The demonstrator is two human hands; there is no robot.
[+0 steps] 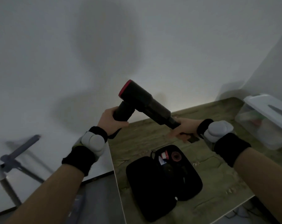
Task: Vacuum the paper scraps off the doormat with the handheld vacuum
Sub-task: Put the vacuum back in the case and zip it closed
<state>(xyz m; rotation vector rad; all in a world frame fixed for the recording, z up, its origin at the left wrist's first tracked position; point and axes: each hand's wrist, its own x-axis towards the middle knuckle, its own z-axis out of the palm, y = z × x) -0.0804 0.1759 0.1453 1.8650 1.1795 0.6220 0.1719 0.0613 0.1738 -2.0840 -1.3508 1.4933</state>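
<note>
Vacuum (142,102): black body, red end cap, held in the air above the far edge of the mat, nozzle slanting down to the right.
Left hand (112,120): fingers wrapped around the vacuum's handle.
Right hand (183,127): fingers curled around the vacuum's nozzle tip, just above the mat.
Mat (209,175): olive-brown, lying on a table against the wall.
Scraps (196,163): small pale bits on the mat, right of the case.
Case (162,181): black, zipped open, lying on the mat below the vacuum.
Bin (266,120): clear plastic, white lid, at the mat's far right.
Tripod (15,160): blurred, on the floor well left of the mat.
</note>
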